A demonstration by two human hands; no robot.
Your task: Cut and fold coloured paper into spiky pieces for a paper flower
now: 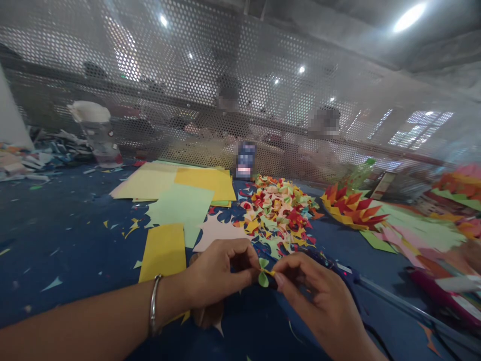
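Observation:
A small folded paper piece with light green petals and a bit of yellow sits between my two hands, above the dark blue tabletop. My left hand, a silver bangle on its wrist, pinches it from the left. From the other side, thumb and forefinger of my right hand close on its yellow end. Just beyond lies a heap of small folded paper pieces in red, orange, yellow, pale green and pink. A cut pink sheet and a yellow paper strip lie by my left hand.
Pale and yellow paper sheets lie behind, near a phone and a perforated metal screen. A lidded plastic cup stands left. On the right are a red-and-orange paper flower and a magenta tool with a cable.

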